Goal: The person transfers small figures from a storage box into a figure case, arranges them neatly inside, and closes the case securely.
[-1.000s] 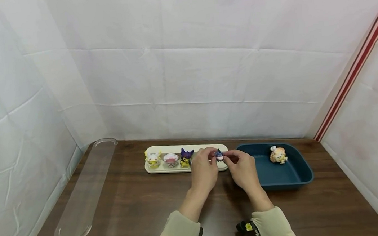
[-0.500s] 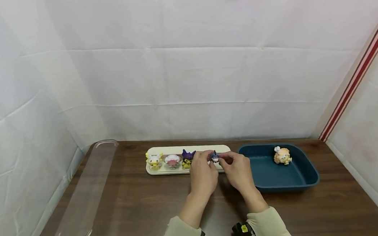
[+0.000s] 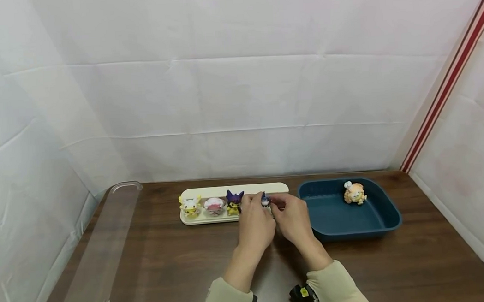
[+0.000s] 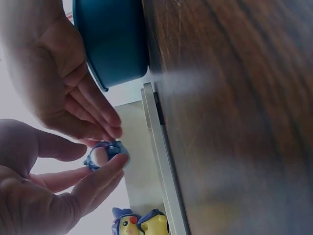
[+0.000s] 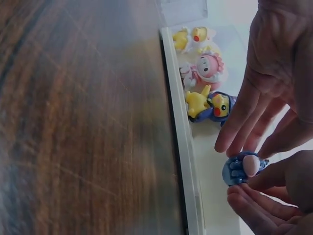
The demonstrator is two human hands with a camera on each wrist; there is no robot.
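A small blue figurine with a pale face (image 3: 265, 199) is held between my two hands, over the right part of a long cream tray (image 3: 223, 190). My left hand (image 3: 255, 226) has its fingertips on one side of it, thumb close by. From the other side my right hand (image 3: 291, 217) pinches it between thumb and fingers, plainest in the right wrist view. In the tray's left half stand a white-and-yellow figurine (image 3: 191, 207), a pink-and-white one (image 3: 214, 206) and a yellow one with a purple hood (image 3: 233, 202), the last right beside my left hand.
A dark blue bin (image 3: 351, 235) stands right of the tray, with an orange figurine (image 3: 354, 193) inside. A long clear plastic cover (image 3: 102, 252) lies on the left of the brown wooden table (image 3: 174, 266). White cloth (image 3: 238, 95) hangs behind.
Both hands have shifted left along the tray with the blue figurine, nearer to the purple-hooded one. The head view has also shifted slightly. The other figurines keep their places.
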